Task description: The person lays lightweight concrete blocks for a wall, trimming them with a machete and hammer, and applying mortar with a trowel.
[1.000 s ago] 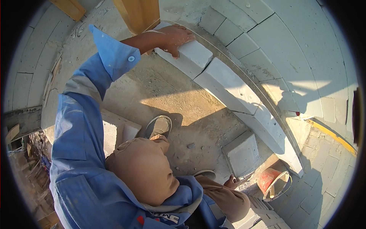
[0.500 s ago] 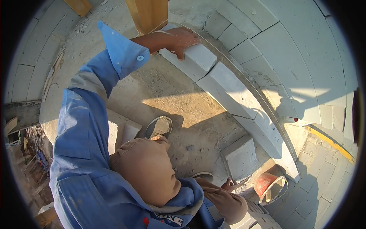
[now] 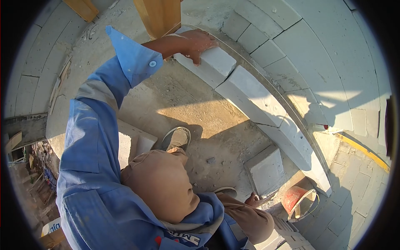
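The left hand [image 3: 196, 41] lay with its fingers [image 3: 195, 57] curled over the edge of the end block [image 3: 210, 62], whose long axis followed the curved row [image 3: 266, 108] toward the wooden post [image 3: 160, 14], while the right hand [image 3: 252, 200], near the orange bucket [image 3: 298, 200], was too small to tell.

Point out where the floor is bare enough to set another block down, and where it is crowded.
The widest bare patch is the sunlit concrete floor, bordered by the curved row of white blocks, the shoe and the blue sleeve. A narrower strip lies between the shoe and the loose block. It is crowded lower right, where the red bucket and the right hand sit close together.
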Demonstrator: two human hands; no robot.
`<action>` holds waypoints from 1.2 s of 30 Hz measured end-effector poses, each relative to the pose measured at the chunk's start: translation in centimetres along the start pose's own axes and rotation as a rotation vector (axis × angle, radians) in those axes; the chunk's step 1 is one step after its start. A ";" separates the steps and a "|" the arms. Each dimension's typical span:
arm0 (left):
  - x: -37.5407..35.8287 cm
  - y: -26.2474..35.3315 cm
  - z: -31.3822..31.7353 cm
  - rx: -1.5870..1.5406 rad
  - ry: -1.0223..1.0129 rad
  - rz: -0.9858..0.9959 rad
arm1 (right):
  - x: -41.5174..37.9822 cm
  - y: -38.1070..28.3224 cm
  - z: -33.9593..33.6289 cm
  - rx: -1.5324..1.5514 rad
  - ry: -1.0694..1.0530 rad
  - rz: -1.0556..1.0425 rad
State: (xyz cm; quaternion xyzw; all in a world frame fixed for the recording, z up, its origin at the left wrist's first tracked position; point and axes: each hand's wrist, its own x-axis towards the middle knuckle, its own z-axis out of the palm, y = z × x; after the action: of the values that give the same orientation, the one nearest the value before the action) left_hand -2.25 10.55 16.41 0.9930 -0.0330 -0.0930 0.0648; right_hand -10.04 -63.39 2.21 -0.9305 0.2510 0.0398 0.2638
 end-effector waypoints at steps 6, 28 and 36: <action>-2.5 2.5 -1.2 0.041 -0.065 -0.075 | -0.1 1.0 0.1 0.050 0.045 -0.104; -19.2 12.9 2.4 -0.194 -0.014 -0.358 | 19.5 -5.0 -24.0 -0.468 0.453 -0.115; -21.5 14.0 5.1 -0.208 0.068 -0.493 | 26.2 -2.3 -26.7 -0.503 -0.096 -0.111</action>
State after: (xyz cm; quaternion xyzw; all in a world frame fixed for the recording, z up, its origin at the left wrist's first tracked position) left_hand -25.09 -2.26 17.18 0.9616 0.2219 -0.0755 0.1429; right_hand 12.37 -87.03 20.84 -0.9763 0.1688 0.1304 0.0374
